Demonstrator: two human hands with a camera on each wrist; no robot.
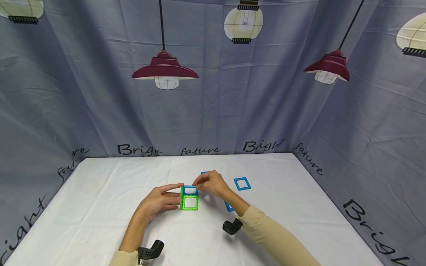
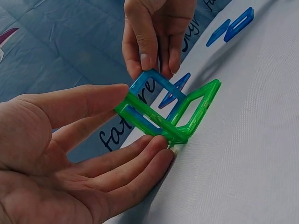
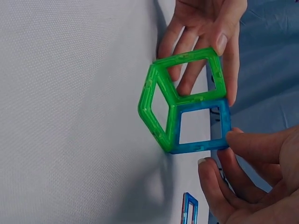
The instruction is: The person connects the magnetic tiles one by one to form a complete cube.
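Observation:
Two green square magnetic tiles and a blue one join at their edges into an open corner. One green tile (image 1: 190,209) lies low at the front, the other green tile (image 3: 187,57) stands at the left, and the blue tile (image 3: 201,148) stands at the back. My left hand (image 1: 156,201) holds the standing green tile, thumb at its upper corner and fingers along its outer side near the lower edge. With thumb and fingertips, my right hand (image 1: 213,183) pinches the upper corner of the blue tile.
On the white-covered table (image 1: 100,207), a loose blue tile (image 1: 242,178) lies to the right. Another blue tile (image 1: 228,207) is partly hidden under the right forearm, and one more (image 1: 203,172) shows behind the right hand. A patterned grey-blue curtain (image 1: 206,111) hangs behind the table.

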